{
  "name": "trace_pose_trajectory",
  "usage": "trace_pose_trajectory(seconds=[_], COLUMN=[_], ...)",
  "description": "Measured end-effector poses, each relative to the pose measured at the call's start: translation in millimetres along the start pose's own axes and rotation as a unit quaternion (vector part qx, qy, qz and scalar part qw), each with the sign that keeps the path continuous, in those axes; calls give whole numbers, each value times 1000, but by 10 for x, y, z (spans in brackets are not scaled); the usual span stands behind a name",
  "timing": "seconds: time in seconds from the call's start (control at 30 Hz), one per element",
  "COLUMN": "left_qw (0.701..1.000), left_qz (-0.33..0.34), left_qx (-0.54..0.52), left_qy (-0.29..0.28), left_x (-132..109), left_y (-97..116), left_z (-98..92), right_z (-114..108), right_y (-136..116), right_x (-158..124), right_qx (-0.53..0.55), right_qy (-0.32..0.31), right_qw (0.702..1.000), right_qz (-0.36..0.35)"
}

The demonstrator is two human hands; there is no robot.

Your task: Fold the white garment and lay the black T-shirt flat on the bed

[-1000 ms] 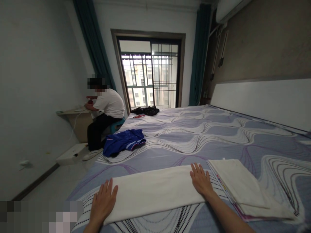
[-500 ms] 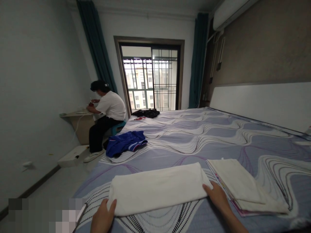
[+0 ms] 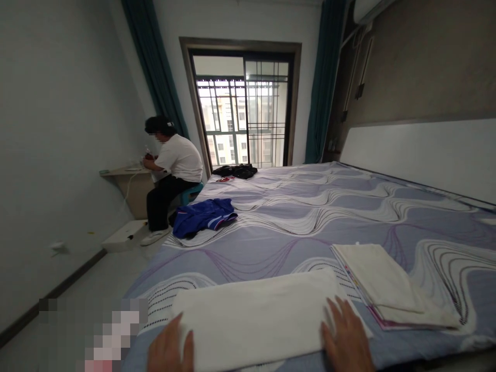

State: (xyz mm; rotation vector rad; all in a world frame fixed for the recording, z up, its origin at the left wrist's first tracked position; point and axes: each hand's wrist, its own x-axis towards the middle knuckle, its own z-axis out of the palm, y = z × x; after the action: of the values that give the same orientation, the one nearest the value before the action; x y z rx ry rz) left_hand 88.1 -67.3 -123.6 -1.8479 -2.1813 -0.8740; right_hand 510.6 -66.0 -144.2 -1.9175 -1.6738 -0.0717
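White folded cloth (image 3: 253,320) lies along near edge of bed (image 3: 302,217), long side parallel to that edge. L hand (image 3: 170,351) sits at its left end, fingers flat and spread, thumb on the fabric; nothing clasped. R hand (image 3: 346,338) sits at its right end, palm down, fingers splayed over the corner; also clasping nothing. Vs. 0.5 s ago: both hands have come off the end edges and onto the top, and cloth now reads closer to near edge. Judgement: fold is set, hands pressing it flat. Second folded stack (image 3: 391,287) lies just right of cloth, near bed's near right corner. Blue garment (image 3: 203,217) at left edge, well apart. Another person (image 3: 174,173) sits beyond bed's left side.
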Motion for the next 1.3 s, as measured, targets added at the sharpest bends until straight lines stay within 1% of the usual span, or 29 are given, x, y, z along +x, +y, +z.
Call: trace_pose_trajectory(seconds=[0.03,0.07,0.1,0.13,0.17,0.2,0.23,0.27,0.3,0.37,0.47,0.53,0.6,0.67,0.73,0.77,0.83,0.9,0.97,1.03,1.07,1.13,1.2,1.27,1.3], left_qw=[996,988,977,968,962,957,956,956,957,963,968,965,962,961,963,964,966,967,970,973,974,976,977,976,974], left_qz=[84,149,199,227,238,242,239,231,220,181,111,79,56,31,-6,-24,-60,-87,-106,-114,-118,-129,-147,-173,-186], left_qx=[-19,-27,-23,-11,4,19,33,43,53,77,129,161,184,192,188,183,172,163,151,131,117,87,57,19,-4], left_qy=[-7,-33,-73,-107,-134,-157,-170,-178,-182,-181,-184,-190,-194,-196,-194,-191,-184,-173,-160,-153,-152,-152,-143,-131,-126], left_x=[39,84,129,171,207,239,269,298,331,414,574,677,754,792,783,760,675,553,419,309,271,238,258,308,336], left_y=[248,504,745,952,1113,1221,1277,1287,1259,1125,821,591,361,153,-22,-98,-237,-377,-522,-653,-702,-751,-726,-649,-605], left_z=[74,160,253,348,439,518,580,622,644,635,551,485,423,367,316,291,244,203,173,153,145,128,100,54,25], right_z=[68,144,224,303,377,440,488,519,531,513,434,387,359,345,333,322,286,229,170,139,143,191,277,370,412], right_y=[-274,-542,-785,-987,-1138,-1234,-1277,-1272,-1224,-1028,-570,-221,101,344,478,502,473,348,122,-212,-418,-881,-1360,-1790,-1971], right_x=[7,30,65,109,162,222,288,362,440,605,842,966,1048,1090,1105,1107,1104,1073,972,759,607,240,-133,-413,-497], right_qx=[-5,0,10,17,24,28,31,29,22,-4,-67,-106,-133,-150,-164,-170,-183,-204,-222,-207,-181,-88,16,88,109], right_qy=[-21,-55,-94,-132,-161,-182,-195,-200,-201,-197,-177,-163,-159,-158,-157,-158,-157,-137,-98,-85,-98,-164,-227,-260,-268], right_qw=[999,996,991,985,979,975,972,971,971,974,980,981,978,975,973,972,970,968,969,975,978,975,950,929,922], right_qz=[-32,-69,-96,-112,-121,-125,-127,-127,-126,-114,-60,-16,18,31,28,25,29,45,48,4,-38,-126,-213,-248,-257])
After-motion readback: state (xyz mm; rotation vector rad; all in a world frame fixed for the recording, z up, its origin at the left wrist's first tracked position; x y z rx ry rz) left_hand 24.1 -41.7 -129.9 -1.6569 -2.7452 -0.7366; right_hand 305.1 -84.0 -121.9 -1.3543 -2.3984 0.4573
